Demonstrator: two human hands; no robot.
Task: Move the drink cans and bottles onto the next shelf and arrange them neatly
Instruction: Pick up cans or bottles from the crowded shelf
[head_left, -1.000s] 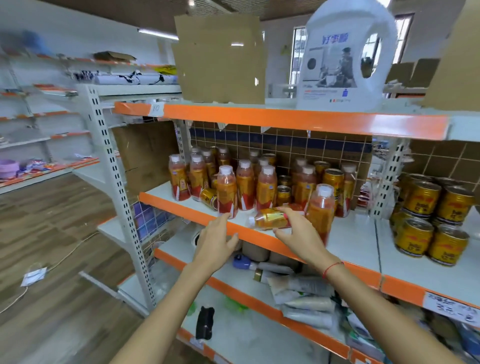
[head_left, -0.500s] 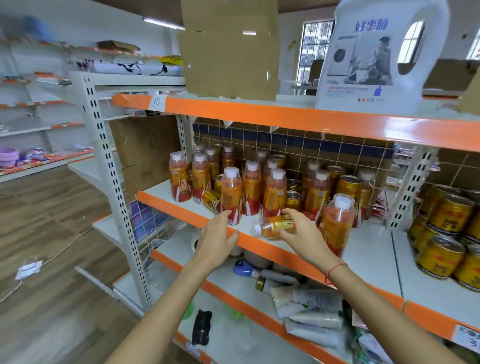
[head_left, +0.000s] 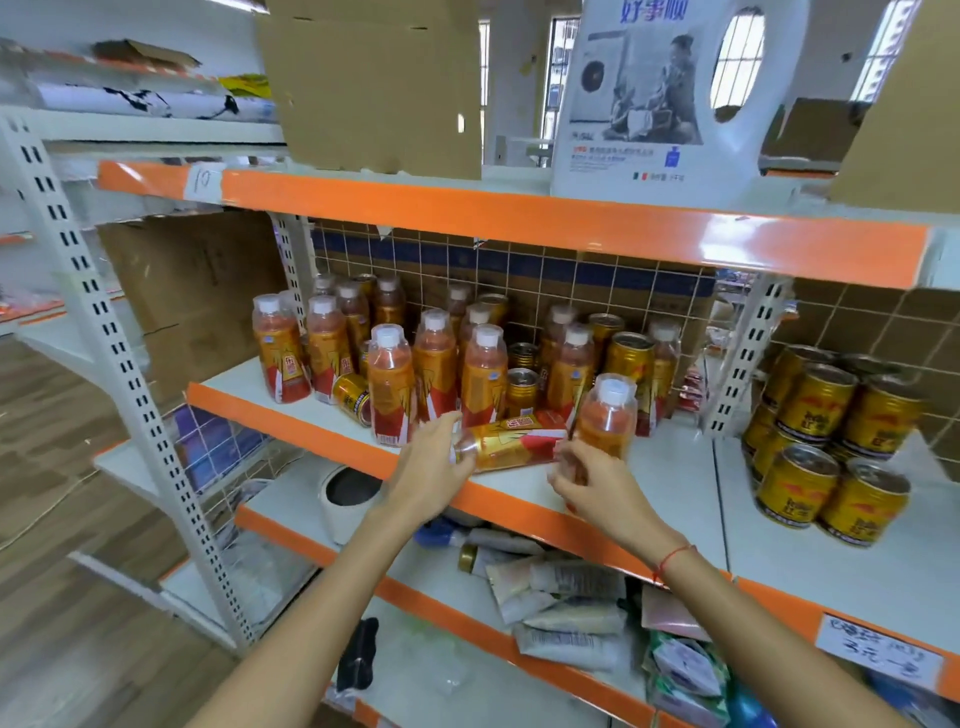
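Several orange drink bottles (head_left: 435, 358) and gold cans (head_left: 521, 391) stand crowded on the left middle shelf (head_left: 670, 470). One bottle (head_left: 511, 441) lies on its side near the front edge. My left hand (head_left: 431, 467) grips its cap end, which hides the cap. My right hand (head_left: 597, 486) has curled, blurred fingers on its base end, just in front of an upright bottle (head_left: 608, 415). On the adjoining shelf (head_left: 831, 566) to the right, several gold cans (head_left: 826, 447) are stacked in two layers.
A cardboard box (head_left: 374, 88) and a large white detergent jug (head_left: 670, 98) sit on the top shelf. Below lie tubes and packets (head_left: 566, 603) and a white pot (head_left: 348, 499). A perforated upright (head_left: 743, 358) divides the two shelves. Wooden floor at left.
My left hand rose from below the shelf edge and took the lying bottle's cap end. My right hand slid along the bottle to its base end. The view moved closer.
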